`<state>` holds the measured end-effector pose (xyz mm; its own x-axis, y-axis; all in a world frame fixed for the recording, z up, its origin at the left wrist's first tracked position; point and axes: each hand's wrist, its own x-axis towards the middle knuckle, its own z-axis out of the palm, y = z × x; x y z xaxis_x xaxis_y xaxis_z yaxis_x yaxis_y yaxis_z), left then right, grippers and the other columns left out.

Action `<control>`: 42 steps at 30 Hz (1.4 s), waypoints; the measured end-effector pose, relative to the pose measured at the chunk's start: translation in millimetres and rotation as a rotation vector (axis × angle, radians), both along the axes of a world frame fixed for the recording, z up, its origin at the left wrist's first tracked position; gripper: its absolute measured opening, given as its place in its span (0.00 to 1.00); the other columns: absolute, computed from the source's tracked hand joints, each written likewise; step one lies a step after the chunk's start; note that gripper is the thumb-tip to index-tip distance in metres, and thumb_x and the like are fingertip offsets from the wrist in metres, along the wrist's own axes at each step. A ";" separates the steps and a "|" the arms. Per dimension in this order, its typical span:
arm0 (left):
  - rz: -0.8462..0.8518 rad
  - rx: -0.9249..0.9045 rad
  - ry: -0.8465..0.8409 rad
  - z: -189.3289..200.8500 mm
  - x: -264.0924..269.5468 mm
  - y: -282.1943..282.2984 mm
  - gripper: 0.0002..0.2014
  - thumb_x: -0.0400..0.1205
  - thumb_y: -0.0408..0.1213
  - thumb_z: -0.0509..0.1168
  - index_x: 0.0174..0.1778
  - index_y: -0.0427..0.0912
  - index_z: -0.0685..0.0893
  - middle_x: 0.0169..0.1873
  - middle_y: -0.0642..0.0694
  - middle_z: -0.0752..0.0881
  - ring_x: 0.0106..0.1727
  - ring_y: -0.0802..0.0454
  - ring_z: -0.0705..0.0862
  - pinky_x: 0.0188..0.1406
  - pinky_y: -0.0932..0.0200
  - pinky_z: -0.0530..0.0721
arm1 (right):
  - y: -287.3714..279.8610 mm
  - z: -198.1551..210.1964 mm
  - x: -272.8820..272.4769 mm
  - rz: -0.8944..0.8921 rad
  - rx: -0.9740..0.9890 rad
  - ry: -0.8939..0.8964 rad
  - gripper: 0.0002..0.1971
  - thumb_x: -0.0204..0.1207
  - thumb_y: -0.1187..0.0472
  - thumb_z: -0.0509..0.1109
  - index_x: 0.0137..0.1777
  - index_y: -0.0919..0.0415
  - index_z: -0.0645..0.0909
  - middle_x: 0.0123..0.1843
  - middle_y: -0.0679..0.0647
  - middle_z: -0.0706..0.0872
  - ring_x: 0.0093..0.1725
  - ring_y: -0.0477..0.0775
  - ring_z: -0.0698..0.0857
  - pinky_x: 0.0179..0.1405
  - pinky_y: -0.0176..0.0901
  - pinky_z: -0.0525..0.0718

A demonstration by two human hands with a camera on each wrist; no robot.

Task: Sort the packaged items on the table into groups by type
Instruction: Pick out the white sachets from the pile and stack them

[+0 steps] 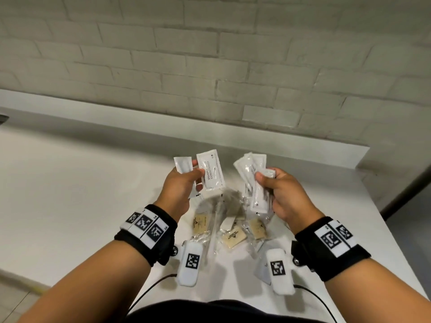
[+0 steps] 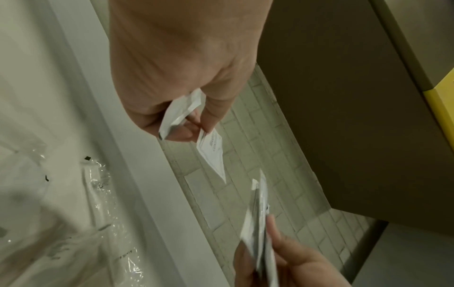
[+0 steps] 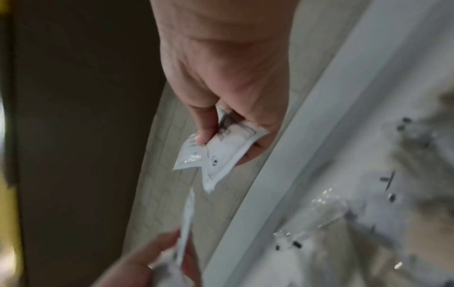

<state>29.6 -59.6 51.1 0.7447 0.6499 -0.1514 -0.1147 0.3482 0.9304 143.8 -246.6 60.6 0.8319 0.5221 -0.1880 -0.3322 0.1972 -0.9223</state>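
White sachets fill both hands in the head view: the left hand (image 1: 180, 183) pinches two sachets (image 1: 211, 174) and the right hand (image 1: 283, 193) grips a small fan of them (image 1: 253, 173), both up over a heap of tan packets (image 1: 233, 236) and clear wrappers (image 1: 231, 203) on the table (image 1: 70, 194). Left wrist cam has fingers (image 2: 181, 132) clamped on a sachet, brick wall (image 2: 258, 155) behind. Right wrist cam's blurry, thumb (image 3: 205, 124) pressed on crumpled sachets.
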 end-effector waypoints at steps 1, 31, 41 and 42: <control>-0.027 0.021 0.036 0.1 0.9 -0.8 0.12 0.79 0.24 0.66 0.55 0.40 0.85 0.46 0.39 0.90 0.47 0.39 0.88 0.45 0.47 0.79 | 2.4 5.5 1.7 -0.018 0.059 0.121 0.05 0.77 0.72 0.68 0.51 0.66 0.80 0.38 0.60 0.91 0.32 0.55 0.90 0.31 0.49 0.90; -0.264 0.000 0.096 -3.3 4.2 -1.2 0.12 0.79 0.20 0.63 0.55 0.37 0.79 0.43 0.39 0.85 0.41 0.47 0.84 0.43 0.54 0.84 | -5.8 -12.2 15.4 0.051 -0.025 0.054 0.21 0.66 0.75 0.73 0.62 0.69 0.82 0.50 0.63 0.91 0.44 0.59 0.91 0.53 0.57 0.88; -0.311 0.180 0.166 -4.0 -2.5 -9.8 0.24 0.79 0.28 0.70 0.69 0.48 0.73 0.51 0.43 0.86 0.43 0.52 0.90 0.33 0.57 0.86 | 3.2 3.4 8.0 0.131 -0.061 -0.132 0.20 0.68 0.77 0.72 0.61 0.68 0.82 0.49 0.60 0.92 0.47 0.57 0.91 0.52 0.49 0.89; -0.366 0.328 0.221 -1.6 -3.8 -8.6 0.26 0.76 0.29 0.72 0.68 0.51 0.74 0.51 0.46 0.86 0.43 0.60 0.89 0.34 0.59 0.86 | 4.0 12.0 6.8 0.154 -0.077 -0.200 0.18 0.68 0.77 0.72 0.59 0.68 0.82 0.48 0.58 0.92 0.48 0.56 0.90 0.51 0.46 0.88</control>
<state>25.8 -68.2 49.6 0.9049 0.3930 -0.1633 0.1710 0.0158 0.9852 150.6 -242.6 72.6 0.7683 0.6360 -0.0725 -0.1629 0.0847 -0.9830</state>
